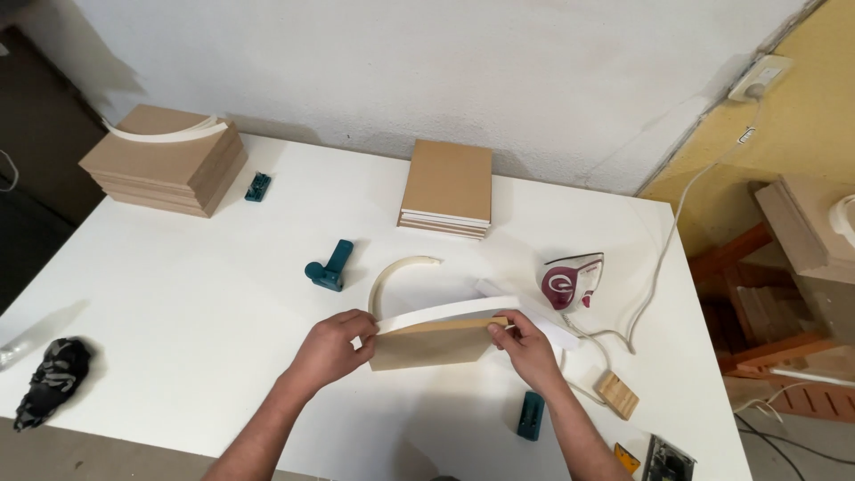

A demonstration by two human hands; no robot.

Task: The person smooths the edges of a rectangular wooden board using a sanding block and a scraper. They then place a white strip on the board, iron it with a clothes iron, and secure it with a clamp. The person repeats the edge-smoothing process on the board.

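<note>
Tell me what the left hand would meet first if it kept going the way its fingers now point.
The left hand points right, along the upright brown board it grips with its white edge strip. Going on, it would probably meet the right hand at the board's far end; depth is unclear.

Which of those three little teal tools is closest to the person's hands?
The teal tool just below the right hand; the other two lie farther up the table.

iron (572, 281) | teal trimmer (329, 267) | two board stacks (165, 160) (447, 189) | dark cloth (52, 379) | wood block (616, 395)
</note>
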